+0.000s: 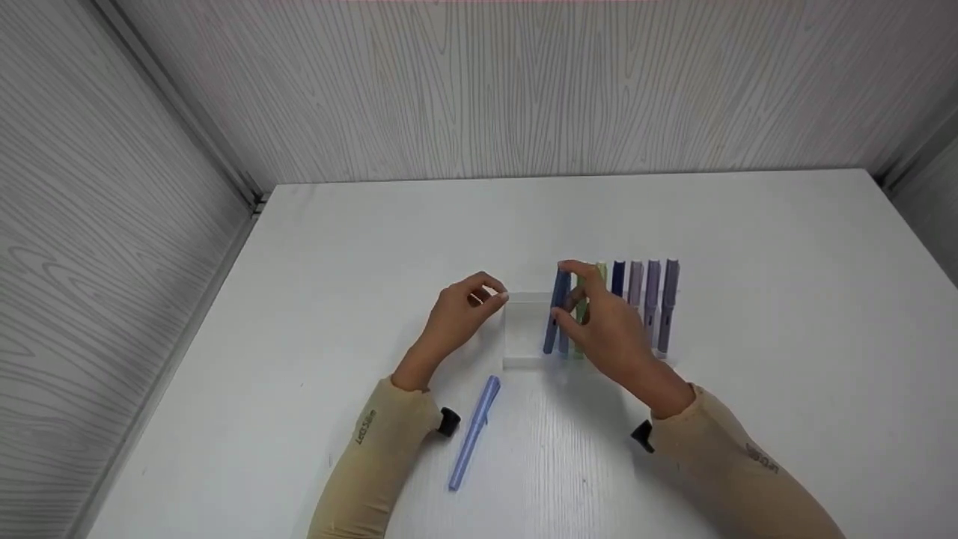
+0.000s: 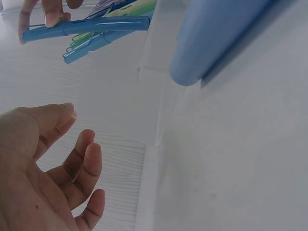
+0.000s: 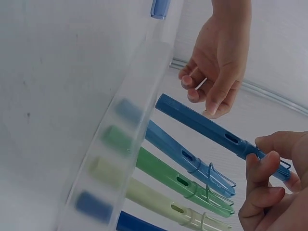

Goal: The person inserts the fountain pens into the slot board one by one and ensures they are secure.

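Observation:
My right hand point(image 1: 610, 337) pinches a blue fountain pen point(image 3: 197, 120) near its capped end, tilted slightly. The pen hangs just left of a lighter blue pen point(image 3: 171, 147) in a clear tray point(image 1: 524, 363). Beside that one lie a green pen point(image 3: 163, 171), a pale yellow-green pen point(image 3: 154, 199) and a dark blue pen point(image 3: 134, 222); several purple pens point(image 1: 668, 307) are at the right end. With thumb and index fingertip, my left hand point(image 1: 456, 311) pinches the tray's far left corner; its other fingers curl loosely. The right hand partly hides the row in the head view.
A periwinkle-blue pen point(image 1: 474, 434) lies on the white table point(image 1: 374, 232) in front of the tray, beside the left forearm. Wood-grain panels point(image 1: 524, 90) stand behind the table and at both sides.

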The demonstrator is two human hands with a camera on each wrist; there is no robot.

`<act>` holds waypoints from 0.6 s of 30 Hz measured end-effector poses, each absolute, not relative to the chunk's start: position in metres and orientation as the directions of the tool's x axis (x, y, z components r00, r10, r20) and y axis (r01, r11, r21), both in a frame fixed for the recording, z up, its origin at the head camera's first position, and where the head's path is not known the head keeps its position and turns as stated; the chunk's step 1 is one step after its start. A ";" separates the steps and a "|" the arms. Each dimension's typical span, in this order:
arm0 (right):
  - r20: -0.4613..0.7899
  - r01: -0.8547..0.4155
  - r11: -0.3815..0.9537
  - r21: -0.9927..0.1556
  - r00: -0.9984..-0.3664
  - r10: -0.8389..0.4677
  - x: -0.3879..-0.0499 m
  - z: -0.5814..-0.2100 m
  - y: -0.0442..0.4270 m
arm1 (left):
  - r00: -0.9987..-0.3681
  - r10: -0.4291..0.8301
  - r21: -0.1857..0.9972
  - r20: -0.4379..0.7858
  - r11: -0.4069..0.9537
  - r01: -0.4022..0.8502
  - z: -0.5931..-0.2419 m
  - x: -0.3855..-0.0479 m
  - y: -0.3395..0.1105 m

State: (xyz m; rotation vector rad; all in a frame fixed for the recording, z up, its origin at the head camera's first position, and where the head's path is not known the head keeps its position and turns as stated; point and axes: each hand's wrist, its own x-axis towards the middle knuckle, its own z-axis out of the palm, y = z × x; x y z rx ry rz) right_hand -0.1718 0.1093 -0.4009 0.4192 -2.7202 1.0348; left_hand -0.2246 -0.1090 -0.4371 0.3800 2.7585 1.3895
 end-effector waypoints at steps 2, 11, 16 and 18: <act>0.278 -0.326 0.717 -0.616 -0.942 -0.189 -0.172 -0.401 0.109 | -0.970 0.231 0.793 0.080 0.574 0.202 -0.437 -0.225 -0.109; 0.344 -0.383 0.721 -0.577 -0.915 -0.211 -0.174 -0.407 0.107 | -0.971 0.228 0.794 0.069 0.576 0.191 -0.436 -0.224 -0.108; 0.345 -0.386 0.742 -0.548 -0.913 -0.220 -0.173 -0.412 0.104 | -0.971 0.226 0.800 0.079 0.567 0.197 -0.436 -0.224 -0.108; 0.347 -0.387 0.751 -0.535 -0.911 -0.223 -0.173 -0.413 0.103 | -0.969 0.229 0.801 0.089 0.562 0.206 -0.437 -0.224 -0.109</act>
